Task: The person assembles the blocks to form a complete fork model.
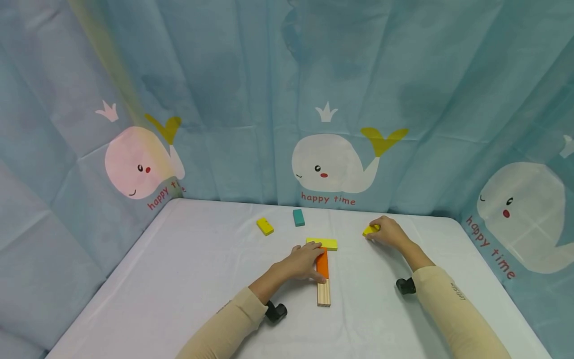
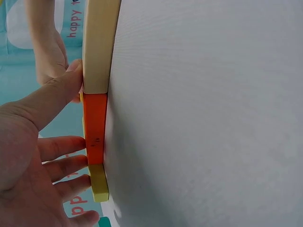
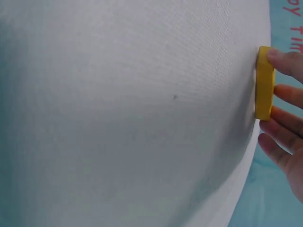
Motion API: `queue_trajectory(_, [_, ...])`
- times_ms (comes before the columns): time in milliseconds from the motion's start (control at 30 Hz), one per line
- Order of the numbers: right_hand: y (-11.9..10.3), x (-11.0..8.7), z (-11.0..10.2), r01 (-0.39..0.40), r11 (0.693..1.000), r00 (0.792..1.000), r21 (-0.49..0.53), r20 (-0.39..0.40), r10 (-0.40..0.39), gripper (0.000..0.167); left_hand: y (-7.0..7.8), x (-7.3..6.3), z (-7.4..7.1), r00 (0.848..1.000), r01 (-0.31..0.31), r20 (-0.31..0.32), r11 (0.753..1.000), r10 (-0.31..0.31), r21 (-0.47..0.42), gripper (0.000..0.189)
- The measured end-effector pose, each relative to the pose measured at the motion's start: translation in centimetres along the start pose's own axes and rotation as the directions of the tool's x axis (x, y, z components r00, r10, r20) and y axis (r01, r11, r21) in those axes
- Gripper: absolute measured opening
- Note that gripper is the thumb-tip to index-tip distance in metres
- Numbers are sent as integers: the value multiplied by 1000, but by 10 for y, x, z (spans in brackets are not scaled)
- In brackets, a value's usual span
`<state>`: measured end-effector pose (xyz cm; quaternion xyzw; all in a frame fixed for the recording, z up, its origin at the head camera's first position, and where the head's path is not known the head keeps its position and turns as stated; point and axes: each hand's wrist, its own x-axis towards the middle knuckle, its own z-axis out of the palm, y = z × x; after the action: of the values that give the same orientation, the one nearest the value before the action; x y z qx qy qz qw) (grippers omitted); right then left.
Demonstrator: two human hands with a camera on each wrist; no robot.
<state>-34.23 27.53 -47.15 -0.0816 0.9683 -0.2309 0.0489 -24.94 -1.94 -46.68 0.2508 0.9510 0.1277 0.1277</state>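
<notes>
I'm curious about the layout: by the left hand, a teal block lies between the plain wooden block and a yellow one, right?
Not teal: by the left hand, an orange block lies between the plain wooden block and a yellow block, as the head view shows.

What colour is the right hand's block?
Yellow; the block shows best in the right wrist view.

Remotely, I count two hands (image 1: pixel 302 262) (image 1: pixel 388 232), three yellow blocks (image 1: pixel 265 226) (image 1: pixel 330 245) (image 1: pixel 369 230), one orange (image 1: pixel 323 264), one wooden (image 1: pixel 323 293), one teal (image 1: pixel 298 218) at twelve o'clock; three printed whales (image 1: pixel 329 162) (image 1: pixel 134 162) (image 1: pixel 526 217).
</notes>
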Motion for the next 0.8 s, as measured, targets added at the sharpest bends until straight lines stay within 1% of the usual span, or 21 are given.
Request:
queue_trajectory(233, [2, 0, 0, 4, 1000, 1000, -7, 19, -4, 51, 1, -1, 1, 1000, 5, -2, 1000, -5, 1, 83])
queue_trajectory(533, [-2, 4, -5, 38, 999, 999, -12, 9, -38, 50, -1, 1, -1, 1000, -4, -16, 1000, 4, -1, 81])
queue_trajectory(667, [-4, 6, -4, 40, 999, 999, -1, 7, -40, 49, -2, 2, 0, 1000, -2, -14, 1000, 2, -1, 81])
queue_trajectory(800, [-7, 8, -2, 58, 998, 998, 5, 0, -58, 48, -2, 2, 0, 1000, 0, -11, 1000, 0, -3, 81])
